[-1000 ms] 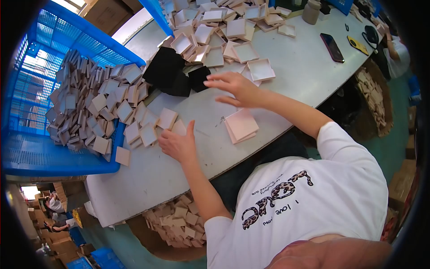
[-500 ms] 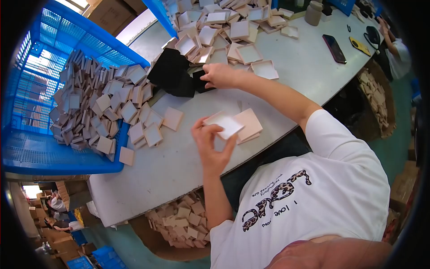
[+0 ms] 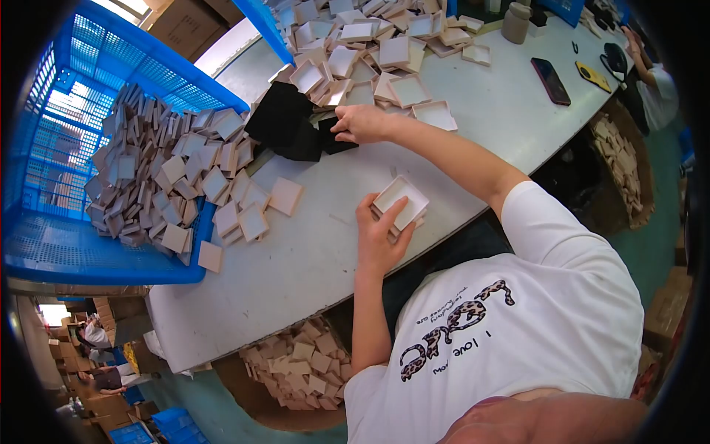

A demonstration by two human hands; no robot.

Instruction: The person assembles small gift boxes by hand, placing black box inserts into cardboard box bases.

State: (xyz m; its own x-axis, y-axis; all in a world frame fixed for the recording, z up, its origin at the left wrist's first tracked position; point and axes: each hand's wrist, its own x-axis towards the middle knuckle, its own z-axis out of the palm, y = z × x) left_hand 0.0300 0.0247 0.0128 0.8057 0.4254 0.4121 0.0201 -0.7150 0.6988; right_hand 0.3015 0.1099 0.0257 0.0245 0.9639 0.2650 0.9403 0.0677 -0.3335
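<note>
The left hand (image 3: pixel 381 238) keeps a narrow grip on a shallow white square cardboard tray (image 3: pixel 401 200) near the grey desk (image 3: pixel 296 251) edge. Beyond it, the right hand (image 3: pixel 362 123) pinches a black square foam pad (image 3: pixel 334 138).

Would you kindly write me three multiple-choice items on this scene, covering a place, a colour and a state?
1. Where is the right hand?
A. On the black pads
B. In mid-air, touching nothing
C. Resting in the person's lap

2. What colour is the crate?
A. Red
B. Blue
C. Green

3. How is the small box in the left hand?
A. Lidded
B. Filled
C. Open and empty

Answers: 1 A, its fingers touch the black pads on the table; 2 B, its mesh walls are blue; 3 C, its white inside faces up, bare.
</note>
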